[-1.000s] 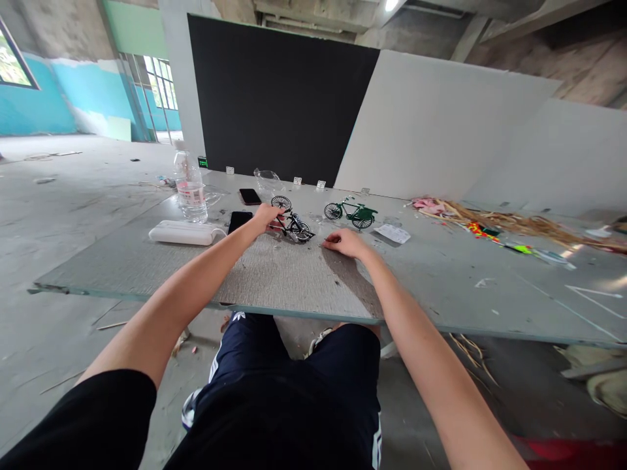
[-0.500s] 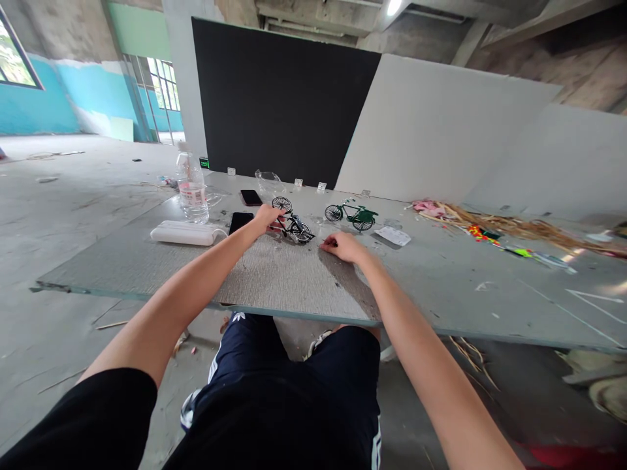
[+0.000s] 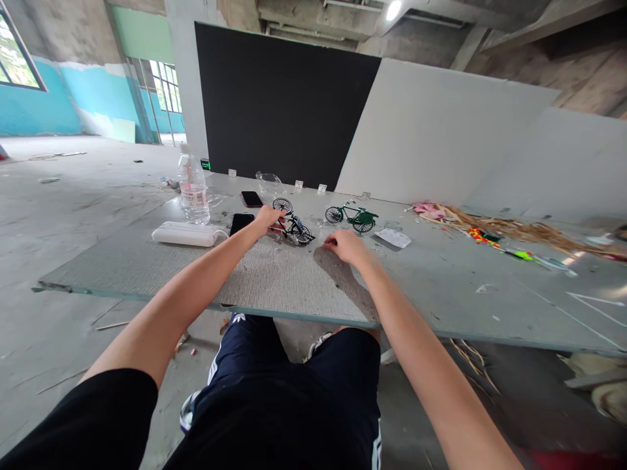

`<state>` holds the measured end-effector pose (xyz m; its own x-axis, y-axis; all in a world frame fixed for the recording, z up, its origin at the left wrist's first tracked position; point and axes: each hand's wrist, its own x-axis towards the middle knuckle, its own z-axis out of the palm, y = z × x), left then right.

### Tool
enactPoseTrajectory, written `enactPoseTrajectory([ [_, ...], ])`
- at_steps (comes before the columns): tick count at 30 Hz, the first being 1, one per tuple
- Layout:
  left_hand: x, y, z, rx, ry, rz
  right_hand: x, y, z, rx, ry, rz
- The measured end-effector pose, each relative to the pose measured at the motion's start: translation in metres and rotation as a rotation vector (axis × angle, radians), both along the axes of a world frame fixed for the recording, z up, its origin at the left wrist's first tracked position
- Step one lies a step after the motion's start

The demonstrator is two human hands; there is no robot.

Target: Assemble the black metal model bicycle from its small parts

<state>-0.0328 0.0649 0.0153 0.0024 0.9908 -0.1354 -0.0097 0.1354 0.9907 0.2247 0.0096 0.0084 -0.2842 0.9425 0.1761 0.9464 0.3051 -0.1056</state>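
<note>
My left hand (image 3: 268, 219) is closed on the frame of a small black model bicycle (image 3: 298, 231), which leans with its wheels toward the right and back. Just right of that bicycle, my right hand (image 3: 343, 245) hovers low over the table with thumb and fingers pinched together. Whatever lies between those fingertips is too small to make out. Behind my right hand a green model bicycle (image 3: 351, 217) stands upright on the table. A small printed paper (image 3: 392, 238) lies to the right of it.
The grey table (image 3: 274, 281) holds a plastic water bottle (image 3: 192, 192), a white power bank (image 3: 184, 234) and two dark phones, one a red-edged phone (image 3: 251, 199). Crumpled clear plastic (image 3: 268, 183) lies near the black board (image 3: 284, 104). Dry straw (image 3: 514, 228) and coloured pieces lie at right.
My right hand has shifted very slightly, its fingertips a little farther from the black bicycle. My left hand keeps its hold, and the bicycles stay where they were.
</note>
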Motion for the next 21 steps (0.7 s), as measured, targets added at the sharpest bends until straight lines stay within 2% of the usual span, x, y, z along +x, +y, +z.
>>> enactPoseTrajectory([
  [8,-0.002,0.006,-0.003,-0.003,0.041,-0.011,0.011,-0.008,0.016,-0.083,0.102,-0.008],
  [21,-0.001,0.004,-0.002,-0.002,0.057,-0.022,0.011,-0.005,0.011,-0.087,0.083,0.056],
])
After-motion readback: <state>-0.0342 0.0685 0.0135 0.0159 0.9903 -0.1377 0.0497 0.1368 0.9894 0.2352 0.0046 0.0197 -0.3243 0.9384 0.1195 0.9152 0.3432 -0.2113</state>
